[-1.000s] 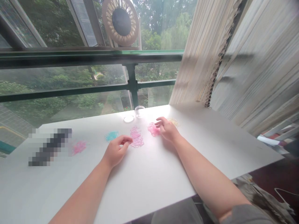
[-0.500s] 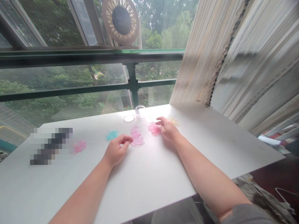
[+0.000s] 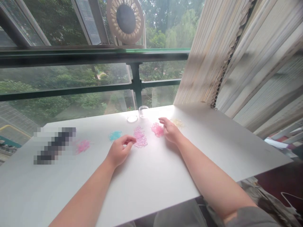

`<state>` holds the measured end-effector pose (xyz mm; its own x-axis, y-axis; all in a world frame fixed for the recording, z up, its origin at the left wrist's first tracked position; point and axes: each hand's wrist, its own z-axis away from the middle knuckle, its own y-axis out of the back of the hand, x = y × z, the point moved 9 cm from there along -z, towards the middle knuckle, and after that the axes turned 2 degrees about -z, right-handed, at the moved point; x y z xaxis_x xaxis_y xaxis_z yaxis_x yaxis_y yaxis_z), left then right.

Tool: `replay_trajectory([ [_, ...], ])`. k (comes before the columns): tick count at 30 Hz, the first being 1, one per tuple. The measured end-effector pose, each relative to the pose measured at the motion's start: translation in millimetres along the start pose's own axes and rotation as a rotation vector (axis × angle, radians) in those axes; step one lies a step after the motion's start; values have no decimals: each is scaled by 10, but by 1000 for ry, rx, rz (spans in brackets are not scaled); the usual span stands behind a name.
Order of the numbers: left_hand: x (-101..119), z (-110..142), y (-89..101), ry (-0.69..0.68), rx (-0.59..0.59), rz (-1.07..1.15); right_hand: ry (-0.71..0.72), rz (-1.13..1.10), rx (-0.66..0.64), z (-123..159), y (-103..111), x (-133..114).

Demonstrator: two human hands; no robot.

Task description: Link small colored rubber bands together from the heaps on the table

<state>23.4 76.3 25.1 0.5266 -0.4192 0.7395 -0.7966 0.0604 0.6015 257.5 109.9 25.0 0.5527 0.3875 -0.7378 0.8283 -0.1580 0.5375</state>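
Small loose piles of thin, tangled strands, which look like little rubber bands, lie in a row on a white table (image 3: pixel 146 186). My left hand (image 3: pixel 120 149) rests at the near left edge of the lilac pile (image 3: pixel 141 140), its thumb and fingertips pinched together; anything between them is too small to make out. My right hand (image 3: pixel 171 130) hovers by the right side of the pink pile (image 3: pixel 156 129), fingers stretched out and apart, with nothing visible in it. Behind that hand lies a pale yellow pile (image 3: pixel 178 123). Left of the lilac one is a turquoise pile (image 3: pixel 115 136).
Farther left lies another pink pile (image 3: pixel 82 146), beside a pixelated dark patch (image 3: pixel 55 145). A clear round container (image 3: pixel 143 112) and a round lid or dish (image 3: pixel 132 119) stand at the back edge. A fan (image 3: pixel 126 20) sits by the window; a curtain (image 3: pixel 196 63) hangs right.
The view has shifted slightly, moving the scene a little to the right. Both hands keep nearly the same pose beside the same piles.
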Motion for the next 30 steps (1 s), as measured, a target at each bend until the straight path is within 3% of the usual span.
replay_trajectory([
  [6, 11, -19, 78, -18, 64, 25, 74, 8, 188, 19, 222, -141],
  [10, -11, -29, 192, -27, 154, 37, 96, 30, 179, 69, 230, -270],
  [15, -65, -19, 308, 4, 243, 47, 141, 12, 5, 146, -6, -486],
  [22, -151, -32, 390, 48, 273, 46, 92, 146, -423, 314, -447, -629],
  [26, -181, -39, 310, 58, 226, 61, 64, 226, -565, 408, -573, -638],
  [30, -77, -7, 103, 40, 104, 88, 64, 266, -660, 500, -661, -646],
])
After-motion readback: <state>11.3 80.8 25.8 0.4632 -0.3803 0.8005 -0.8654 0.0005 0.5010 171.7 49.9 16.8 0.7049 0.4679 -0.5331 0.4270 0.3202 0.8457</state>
